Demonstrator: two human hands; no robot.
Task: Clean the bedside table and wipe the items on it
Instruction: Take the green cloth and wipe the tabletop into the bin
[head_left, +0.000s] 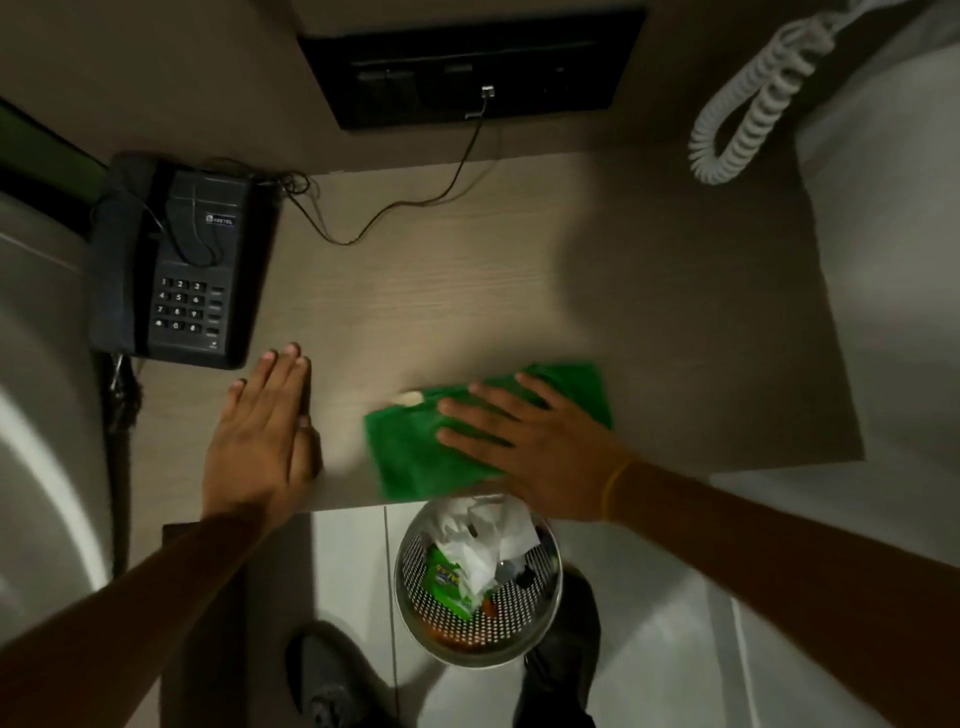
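A green cloth (415, 457) lies flat near the front edge of the light wooden bedside table (519, 270). My right hand (524, 441) presses flat on the cloth with fingers spread. A small pale scrap (408, 399) sits at the cloth's far left corner. My left hand (260, 431) rests flat and empty on the table's front left part, fingers together. A black desk phone (182, 260) stands at the table's left, just beyond my left hand.
A perforated metal waste bin (478, 639) with paper and a green wrapper stands on the floor right under the table's front edge. A thin black cable (415, 202) runs from the phone to a dark wall panel (467, 62). A white coiled cord (748, 104) hangs at the right.
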